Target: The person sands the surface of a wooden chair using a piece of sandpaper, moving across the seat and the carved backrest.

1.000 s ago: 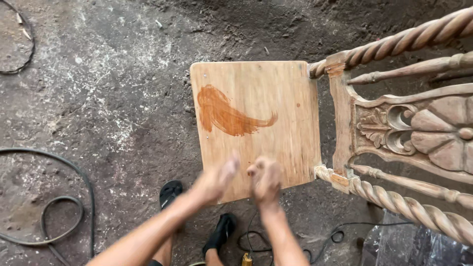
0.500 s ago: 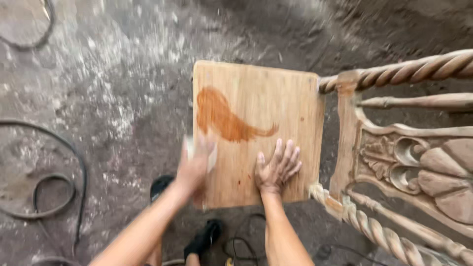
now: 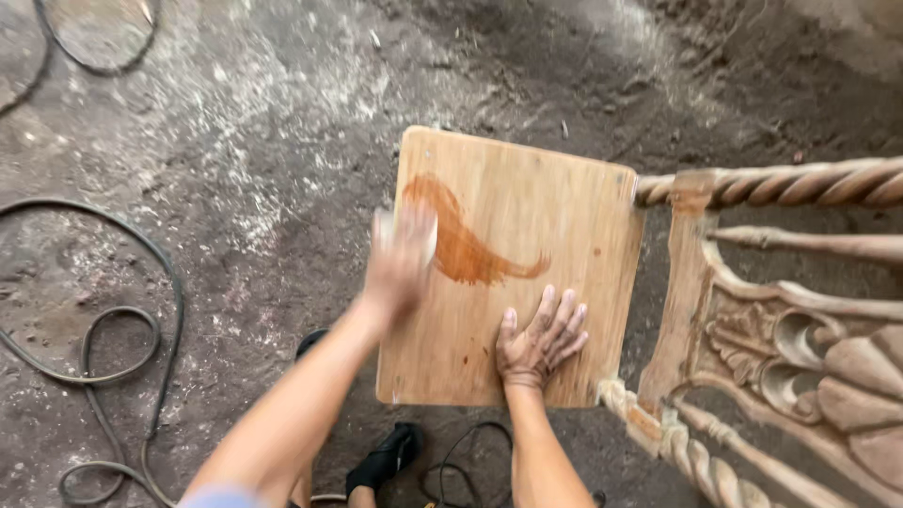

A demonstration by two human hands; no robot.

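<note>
Wooden chair seat (image 3: 555, 216), pale and roughly square, lying flat over the dusty concrete floor (image 3: 235, 141), joined on its far side to a carved chair back (image 3: 800, 348) with twisted rope-like spindles. Across the seat's upper left, a curved reddish-brown stain streak (image 3: 466, 249), broad at one end and tapering to a thin tail. Left hand (image 3: 400, 259) blurred at the seat's left edge, just beside the streak's broad end, closed around a small pale pad (image 3: 386, 226); exact finger positions impossible to tell through the blur. Right hand (image 3: 541, 339) pressed flat on the seat's lower part, palm down, fingers spread open and gripping nothing. Below the seat's near edge, black shoes (image 3: 381, 461) and a thin dark cord (image 3: 466, 461). Further left on the floor, a looped black hose (image 3: 113, 348), well apart from the chair.
</note>
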